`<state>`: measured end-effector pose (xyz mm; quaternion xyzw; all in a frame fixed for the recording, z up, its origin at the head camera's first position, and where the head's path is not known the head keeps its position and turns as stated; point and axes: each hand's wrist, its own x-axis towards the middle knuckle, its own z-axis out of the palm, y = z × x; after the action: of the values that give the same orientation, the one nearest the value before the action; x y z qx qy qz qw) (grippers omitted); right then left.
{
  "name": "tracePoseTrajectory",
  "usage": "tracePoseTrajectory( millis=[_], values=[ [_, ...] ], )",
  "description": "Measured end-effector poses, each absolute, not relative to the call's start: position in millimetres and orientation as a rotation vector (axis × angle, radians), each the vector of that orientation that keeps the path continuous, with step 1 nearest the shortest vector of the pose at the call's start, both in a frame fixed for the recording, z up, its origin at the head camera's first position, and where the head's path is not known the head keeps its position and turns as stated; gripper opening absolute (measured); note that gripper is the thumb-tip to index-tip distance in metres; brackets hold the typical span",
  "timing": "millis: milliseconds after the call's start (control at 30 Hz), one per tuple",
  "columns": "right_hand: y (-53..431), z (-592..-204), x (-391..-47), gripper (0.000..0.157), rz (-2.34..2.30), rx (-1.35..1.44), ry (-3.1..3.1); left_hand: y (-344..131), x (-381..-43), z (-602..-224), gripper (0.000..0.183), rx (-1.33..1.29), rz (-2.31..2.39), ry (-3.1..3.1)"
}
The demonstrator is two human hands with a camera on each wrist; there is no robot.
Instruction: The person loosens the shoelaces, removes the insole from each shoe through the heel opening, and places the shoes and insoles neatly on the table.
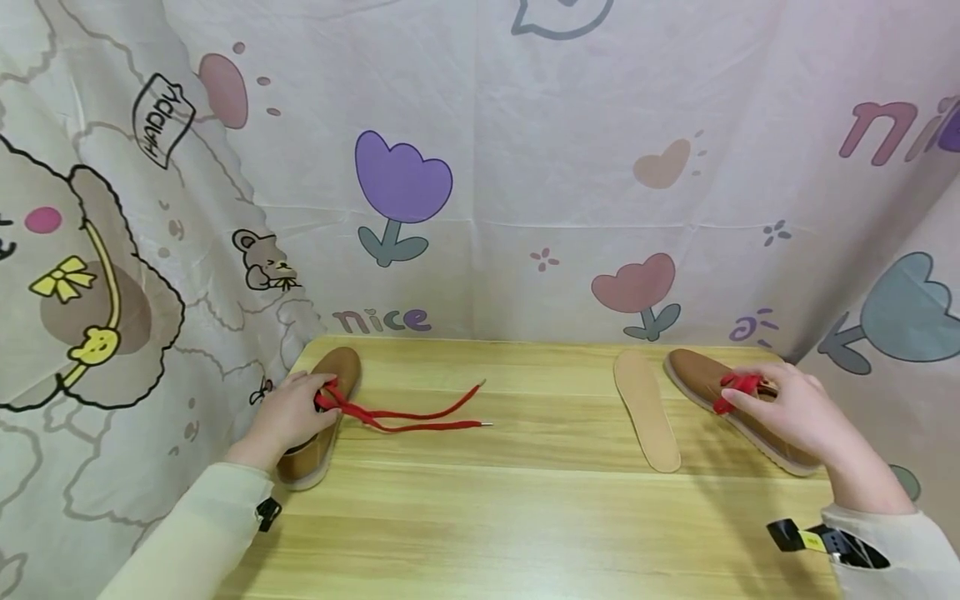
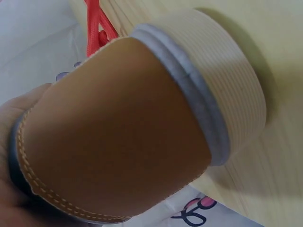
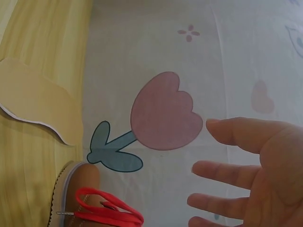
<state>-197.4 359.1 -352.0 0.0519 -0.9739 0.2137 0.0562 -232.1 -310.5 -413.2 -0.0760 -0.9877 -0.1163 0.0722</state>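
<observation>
- Insole (image 1: pixel 647 411) lies flat on the wooden table (image 1: pixel 540 525), outside the nearest container, the right shoe (image 1: pixel 703 381), and just beside it.
- Right hand (image 1: pixel 798 408) hovers by that shoe, fingers fairly straight and spread, grasping nothing; the head view alone puts the knotted red laces (image 1: pixel 741 385) seemingly between thumb and forefinger, but the right wrist view shows the hand apart from them.
- Left shoe (image 2: pixel 116 127) stands near the table's left end; the left hand (image 1: pixel 292 407) grips it at the opening, fingers bent over the upper, their tips partly hidden.
- Whatever either shoe contains cannot be told: the openings are largely covered.
- Loose red lace (image 1: pixel 367 413) runs from the left shoe in two strands, their metal tips showing in the head view only.
- Left wrist view adds the dark lining (image 2: pixel 17 163) and ribbed sole (image 2: pixel 225 80).
- Right wrist view adds a lace tip (image 3: pixel 65 213) on the right shoe.
</observation>
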Motion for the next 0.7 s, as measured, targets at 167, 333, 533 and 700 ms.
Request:
tracePoseTrajectory(
  millis=[167,333,533,700],
  values=[
    [362.7,-350.2,-198.2,0.059,0.638,0.17,-2.95,-319.0,-235.1,-414.0,0.059,-0.265,-0.333,-2.964],
    [365.7,-348.5,-200.6,0.063,0.612,0.151,-2.95,-325.8,-236.9,-412.7,0.059,-0.29,-0.344,-2.976],
    [369.5,-347.3,-205.0,0.066,0.613,0.121,-2.952,-332.7,-235.8,-410.8,0.059,-0.276,-0.371,-2.999],
    [375.0,-347.7,-208.8,0.068,0.596,0.118,-2.941,-338.7,-236.8,-411.5,0.06,-0.267,-0.375,-3.002]
  ],
)
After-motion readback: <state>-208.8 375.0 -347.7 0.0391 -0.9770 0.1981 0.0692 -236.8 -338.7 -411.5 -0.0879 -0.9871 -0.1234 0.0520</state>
